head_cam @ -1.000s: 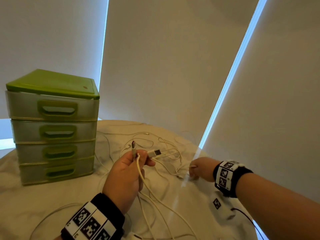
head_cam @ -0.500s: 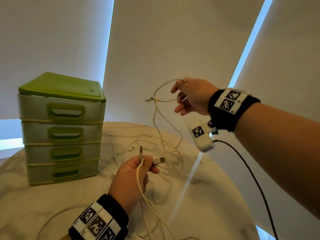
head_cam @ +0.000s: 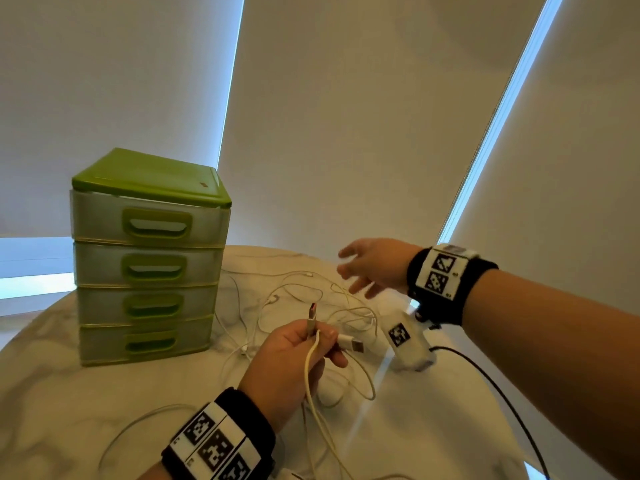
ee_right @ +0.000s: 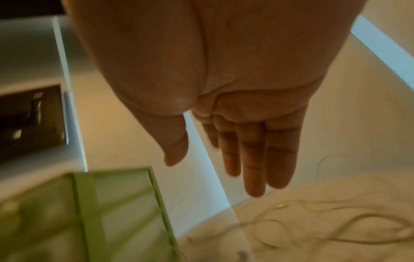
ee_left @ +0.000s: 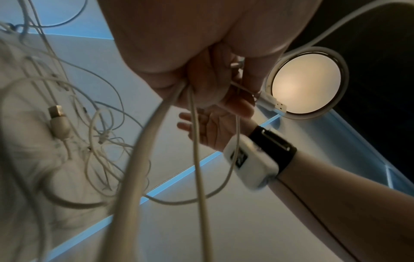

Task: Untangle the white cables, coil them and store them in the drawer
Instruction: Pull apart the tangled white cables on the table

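Note:
A tangle of white cables [head_cam: 311,306] lies on the marble table [head_cam: 69,393], right of the green drawer unit [head_cam: 149,258]. My left hand [head_cam: 294,355] grips a thick white cable [head_cam: 311,375] just below its USB plug [head_cam: 312,315], which points upward; a second plug [head_cam: 351,342] juts out to the right between the fingers. In the left wrist view the cable strands [ee_left: 195,141] run down from the fist [ee_left: 201,79]. My right hand [head_cam: 370,268] hovers above the tangle with fingers spread and nothing in it. Its fingers [ee_right: 253,159] are straight in the right wrist view.
The drawer unit [ee_right: 89,212] has several shut drawers with green handles. A loose cable loop [head_cam: 138,427] lies near the table's front left. A black wire [head_cam: 502,393] hangs from my right wrist camera. Window blinds stand behind the table.
My right hand let go of the thin cable it had lifted high and has come down, now spread above the tangle. The left hand keeps its grip on the cable.

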Available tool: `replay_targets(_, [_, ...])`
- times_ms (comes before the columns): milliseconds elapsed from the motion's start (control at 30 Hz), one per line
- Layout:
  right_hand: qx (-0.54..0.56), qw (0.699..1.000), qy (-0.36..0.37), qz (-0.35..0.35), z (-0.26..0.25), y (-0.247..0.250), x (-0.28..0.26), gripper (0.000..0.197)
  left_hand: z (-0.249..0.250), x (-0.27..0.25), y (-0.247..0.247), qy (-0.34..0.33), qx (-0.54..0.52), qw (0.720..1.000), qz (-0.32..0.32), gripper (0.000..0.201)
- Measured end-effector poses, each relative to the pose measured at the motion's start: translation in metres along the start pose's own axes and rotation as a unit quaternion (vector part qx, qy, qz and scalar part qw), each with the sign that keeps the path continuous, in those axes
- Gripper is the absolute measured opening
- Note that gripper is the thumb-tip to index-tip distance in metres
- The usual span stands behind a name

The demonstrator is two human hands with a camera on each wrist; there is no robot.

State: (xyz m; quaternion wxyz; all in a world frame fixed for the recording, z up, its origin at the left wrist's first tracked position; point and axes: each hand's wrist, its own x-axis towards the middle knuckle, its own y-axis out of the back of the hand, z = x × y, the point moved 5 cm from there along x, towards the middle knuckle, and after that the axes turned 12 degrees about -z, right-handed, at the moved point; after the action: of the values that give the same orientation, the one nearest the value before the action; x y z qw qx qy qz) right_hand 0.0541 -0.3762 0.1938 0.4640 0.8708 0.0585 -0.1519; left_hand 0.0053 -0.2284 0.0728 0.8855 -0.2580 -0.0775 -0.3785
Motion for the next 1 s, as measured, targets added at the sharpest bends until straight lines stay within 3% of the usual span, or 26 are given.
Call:
replay_targets(33, [-0.067,0.997,-0.025,-0.012,0.009,-0.007,-0.004,0.04,0.0,0.0,0.0,-0.004,-0.003,1.0,-0.006,0.025])
replay_targets(100, [-0.133,0.985,-0.088,-0.065,0.033,-0.029,-0.011,0.041,0.0,0.001,0.0,-0.009,-0.017,1.0,-0.018,0.02])
replay_targets(233, [-0.009,0.97,-0.149,-0.193,0.07,-0.092,-0.019,0.035,-0.003,0.002,-0.001,0.002,-0.038,0.998,-0.047,0.016])
replay_targets(300, [0.032,0.971,-0.132,-0.194,0.073,-0.103,-0.02,0.029,-0.005,0.001,-0.003,0.013,-0.05,0.996,-0.068,0.013])
replay_targets(367, [0.038,0.984,-0.117,-0.129,0.074,-0.089,-0.018,0.024,-0.005,0.0,-0.005,0.019,-0.05,0.995,-0.079,0.015])
replay_targets(433, [0.154,0.981,-0.113,-0.018,0.079,-0.058,-0.019,0.015,-0.005,0.0,-0.003,0.024,-0.051,0.997,-0.056,0.018])
replay_targets(500, [0.285,0.951,-0.083,0.088,0.08,-0.021,-0.03,0.015,-0.006,0.001,0.002,0.031,-0.05,0.998,-0.011,0.021])
replay_targets(567, [0.346,0.924,-0.048,0.158,0.076,0.011,-0.048,0.015,-0.01,0.002,0.008,0.042,-0.052,0.997,0.028,0.031])
replay_targets(633, [0.363,0.911,-0.015,0.194,0.071,0.029,-0.066,0.016,-0.012,0.002,0.009,0.049,-0.057,0.996,0.04,0.034])
replay_targets(800, [0.366,0.909,0.015,0.199,0.065,0.031,-0.08,0.024,-0.009,0.0,0.004,0.048,-0.057,0.997,0.018,0.012])
replay_targets(900, [0.369,0.899,0.054,0.228,0.074,0.042,-0.087,0.02,-0.007,-0.001,0.005,0.04,-0.045,0.998,0.017,0.022])
replay_targets(1000, [0.267,0.915,0.047,0.298,0.111,0.094,-0.125,0.028,-0.007,0.001,0.008,0.036,-0.054,0.997,0.046,0.023])
